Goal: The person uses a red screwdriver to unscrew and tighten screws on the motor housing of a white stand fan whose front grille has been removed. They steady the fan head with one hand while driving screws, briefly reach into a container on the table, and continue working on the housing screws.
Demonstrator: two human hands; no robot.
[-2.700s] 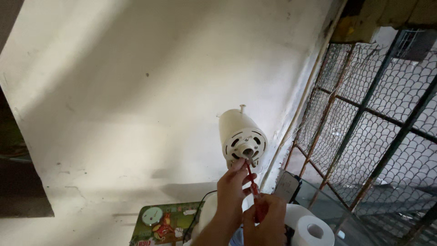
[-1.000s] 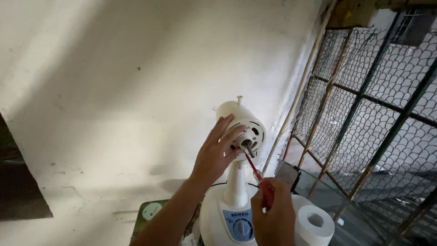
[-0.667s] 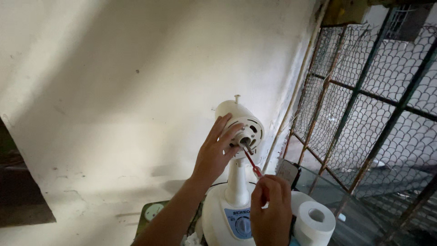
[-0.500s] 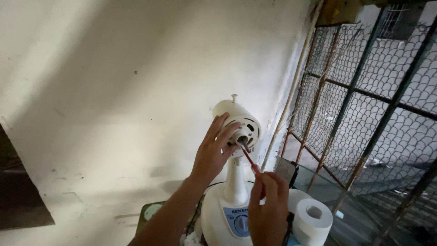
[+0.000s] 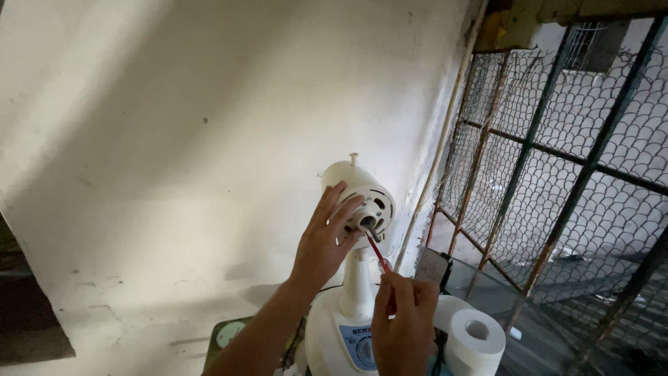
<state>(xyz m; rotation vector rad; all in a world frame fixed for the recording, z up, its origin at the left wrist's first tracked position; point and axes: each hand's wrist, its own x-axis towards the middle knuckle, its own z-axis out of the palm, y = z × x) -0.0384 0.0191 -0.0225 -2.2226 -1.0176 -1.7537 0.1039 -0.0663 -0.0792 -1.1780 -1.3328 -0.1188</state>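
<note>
1. Head view, centre: a white fan motor housing [image 5: 356, 195] stands on a slim white neck [image 5: 360, 282] that rises from a rounded white base with a blue control panel [image 5: 348, 341]. The blade and guard are off, so the short metal shaft [image 5: 369, 230] sticks out bare from the front of the housing.

2. Head view, left of the housing: the left hand [image 5: 325, 240] is spread wide with its fingers resting on the housing's front face, just beside the shaft. It steadies the housing and closes round nothing.

3. Head view, below the housing: the right hand [image 5: 402, 327] is pinched shut on the lower end of a thin red straw [image 5: 376, 249]. The straw slants up to the shaft and its tip seems to touch it. Whether a spray can sits under the hand cannot be told.

4. Handling, as a judgement: the housing looks like rigid plastic, fairly light, and top-heavy on its narrow neck. It is best held around its smooth rear shell, not by the vented face. The straw looks thin, bendy and easy to kink, so it wants a gentle pinch low down.

5. Head view, right of the base: a roll of white tissue [image 5: 473, 334] stands just beside it, with a small dark box [image 5: 431, 266] behind it.

6. Head view, behind and to the right of the housing: a pale stained wall [image 5: 174, 139] and a rusty wire mesh window grille [image 5: 577, 153].
</note>
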